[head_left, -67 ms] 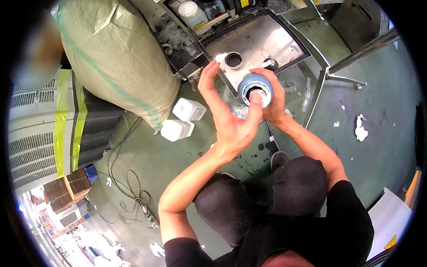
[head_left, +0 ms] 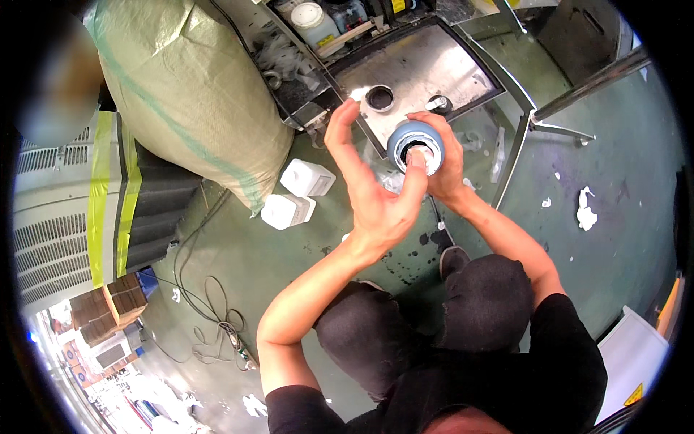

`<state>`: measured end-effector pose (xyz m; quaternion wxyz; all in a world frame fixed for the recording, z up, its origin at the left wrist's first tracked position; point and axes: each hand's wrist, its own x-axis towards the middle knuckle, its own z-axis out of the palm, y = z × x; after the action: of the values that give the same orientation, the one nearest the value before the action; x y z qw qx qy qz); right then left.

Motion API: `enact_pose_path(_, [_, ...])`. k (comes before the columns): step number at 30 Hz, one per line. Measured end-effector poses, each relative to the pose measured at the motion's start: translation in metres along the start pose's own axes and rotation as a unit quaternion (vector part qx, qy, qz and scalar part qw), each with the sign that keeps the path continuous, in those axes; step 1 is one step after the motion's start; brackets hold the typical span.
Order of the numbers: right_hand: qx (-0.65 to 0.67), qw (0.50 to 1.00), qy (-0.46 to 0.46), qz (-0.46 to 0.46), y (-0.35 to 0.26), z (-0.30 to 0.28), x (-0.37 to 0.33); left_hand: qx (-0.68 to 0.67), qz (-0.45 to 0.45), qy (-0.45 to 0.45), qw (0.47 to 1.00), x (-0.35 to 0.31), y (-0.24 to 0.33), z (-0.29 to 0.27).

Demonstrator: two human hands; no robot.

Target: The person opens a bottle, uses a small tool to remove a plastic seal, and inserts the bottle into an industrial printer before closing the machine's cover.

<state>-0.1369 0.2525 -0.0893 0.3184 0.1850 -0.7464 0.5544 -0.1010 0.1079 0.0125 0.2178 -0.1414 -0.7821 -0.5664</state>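
My right hand (head_left: pixel 450 163) is closed round a blue-grey wide-mouthed bottle (head_left: pixel 402 137), whose mouth tips toward me. White residue rings the inside of its neck. My left hand (head_left: pixel 379 206) has its fingers stretched up and apart from the thumb. The left thumb's tip reaches into the bottle's mouth; whether something small sits under it I cannot make out. Beyond the hands, a round black cap or cup (head_left: pixel 379 98) lies on a metal tray (head_left: pixel 419 69). A smaller dark round piece (head_left: pixel 441 107) with a white bit on it rests near the tray's front edge.
Two white plastic bottles (head_left: pixel 307 178) stand on the green floor at left, beside a big woven sack (head_left: pixel 195 101). A cable (head_left: pixel 217 318) coils on the floor. Behind the tray is a lidded white tub (head_left: pixel 312 23). A metal frame leg (head_left: pixel 531 119) stands right of it.
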Motion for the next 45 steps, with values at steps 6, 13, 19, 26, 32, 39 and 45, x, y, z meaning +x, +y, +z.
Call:
enact_pose_path(6, [0.012, 0.999, -0.001, 0.049, 0.001, -0.001, -0.011, -0.024, 0.018, -0.001, 1.0, 0.005, 0.003, -0.009])
enact_pose_path(13, [-0.035, 0.99, -0.042, 0.13, 0.023, -0.058, -0.067, -0.027, 0.002, 0.016, 1.0, -0.017, -0.098, -0.05])
enact_pose_path(19, [-0.053, 0.979, -0.021, 0.196, 0.021, -0.089, -0.117, 0.199, -0.17, -0.188, 0.947, -0.125, -0.206, -0.068])
enact_pose_path(26, [-0.029, 0.969, -0.063, 0.239, 0.016, -0.094, -0.155, 0.402, -0.098, -0.419, 0.808, -0.22, -0.234, -0.126])
enact_pose_path(32, [0.013, 0.965, -0.133, 0.225, 0.016, -0.07, -0.162, 0.445, -0.119, -0.458, 0.76, -0.265, -0.229, -0.158])
enact_pose_path(39, [-0.02, 0.963, -0.185, 0.196, 0.008, -0.043, -0.143, 0.37, -0.113, -0.387, 0.837, -0.216, -0.213, -0.145])
enact_pose_path(45, [-0.009, 0.953, -0.225, 0.203, 0.007, -0.027, -0.122, 0.11, -0.043, -0.251, 0.961, -0.069, -0.091, -0.106])
